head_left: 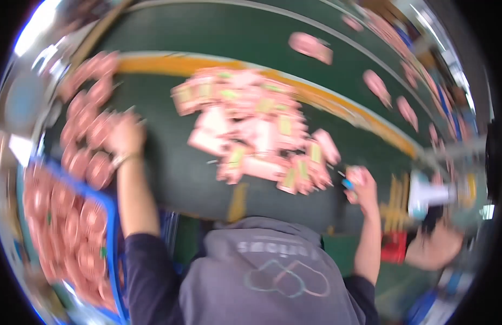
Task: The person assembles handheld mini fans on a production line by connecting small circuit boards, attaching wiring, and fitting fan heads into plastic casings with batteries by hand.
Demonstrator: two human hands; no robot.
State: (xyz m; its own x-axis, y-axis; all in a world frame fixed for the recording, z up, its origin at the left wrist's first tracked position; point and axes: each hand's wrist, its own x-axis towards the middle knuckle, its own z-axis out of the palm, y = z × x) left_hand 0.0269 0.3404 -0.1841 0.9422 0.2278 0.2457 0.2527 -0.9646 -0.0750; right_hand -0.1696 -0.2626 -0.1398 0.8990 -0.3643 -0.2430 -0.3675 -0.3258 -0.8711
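At the left end of the dark work surface, my left hand [126,135] reaches among round pink plastic parts [101,129] with ringed faces. It touches or overlaps the nearest ones, and motion smears its fingers. My right hand [362,187] is raised at the right of the surface, fingers closed around a small thing with a blue part [347,184]. Its kind is too blurred to make out. Between my hands lies a loose heap of pink plastic pieces [262,135], several with yellow-green patches, some with thin metal pins.
A blue crate [111,216] full of round pink parts stands at my lower left. Beyond a yellow edge strip [170,64], a green belt [218,27] carries scattered pink pieces [310,47]. To the right are a white object [427,194] and a red bin [393,246].
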